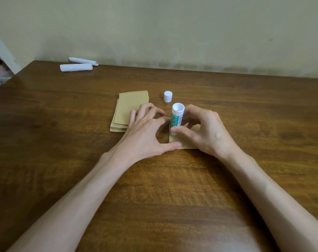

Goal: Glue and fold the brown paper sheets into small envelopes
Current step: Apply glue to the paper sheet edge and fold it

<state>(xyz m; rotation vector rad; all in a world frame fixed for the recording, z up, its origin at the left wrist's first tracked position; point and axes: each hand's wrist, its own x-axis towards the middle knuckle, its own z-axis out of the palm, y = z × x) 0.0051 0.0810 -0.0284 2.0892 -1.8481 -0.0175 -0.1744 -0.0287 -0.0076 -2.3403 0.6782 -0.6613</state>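
A single brown paper sheet (188, 142) lies on the wooden table (172, 188), mostly covered by my hands. My right hand (203, 131) grips a green-and-white glue stick (176, 118), held end-down on the sheet's left edge. My left hand (145, 131) has its fingers spread; its thumb presses the sheet's near left corner, and its fingertips reach over the stack. The stack of brown sheets (127, 110) sits just left of the hands. The white glue cap (167, 96) stands behind the glue stick.
Two rolled white paper bundles (76, 67) lie at the table's far left, near the wall. The table's left edge runs diagonally at the far left. Bare wood spreads to the right and in front of the hands.
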